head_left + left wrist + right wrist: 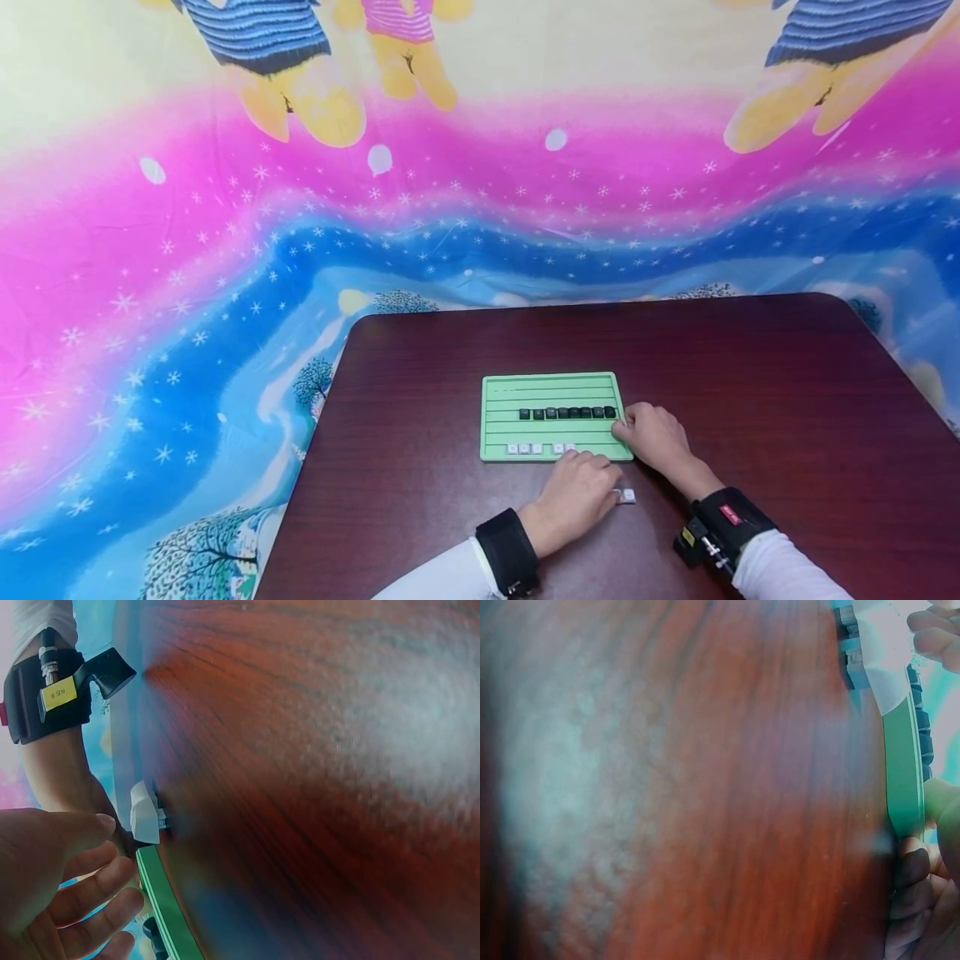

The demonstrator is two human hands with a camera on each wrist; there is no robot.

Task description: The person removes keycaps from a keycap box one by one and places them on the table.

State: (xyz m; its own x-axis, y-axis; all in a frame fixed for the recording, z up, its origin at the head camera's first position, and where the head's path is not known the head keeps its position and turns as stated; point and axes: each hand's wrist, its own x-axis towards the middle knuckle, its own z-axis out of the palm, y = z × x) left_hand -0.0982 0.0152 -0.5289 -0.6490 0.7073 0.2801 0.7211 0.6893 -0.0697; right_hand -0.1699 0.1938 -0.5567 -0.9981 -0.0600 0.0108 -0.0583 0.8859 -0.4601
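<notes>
A light green ridged tray (551, 425) lies on the table, with a row of black keycaps (573, 412) across its middle and several white keycaps (525, 448) along its front row. My right hand (660, 437) grips the tray's right edge, thumb on top and fingers curled at the side, as the right wrist view shows. My left hand (576, 492) hovers by the tray's front edge, near the white keycaps. In the left wrist view its thumb and fingers (97, 900) are apart, with nothing between them. Beside it on the table sits a loose white piece (627, 496), probably keycaps.
The dark red-brown wooden table (405, 392) extends around the tray. A colourful printed cloth (465, 167) hangs behind and left of the table. Both wrists wear black straps; the right one (731, 517) carries a camera mount.
</notes>
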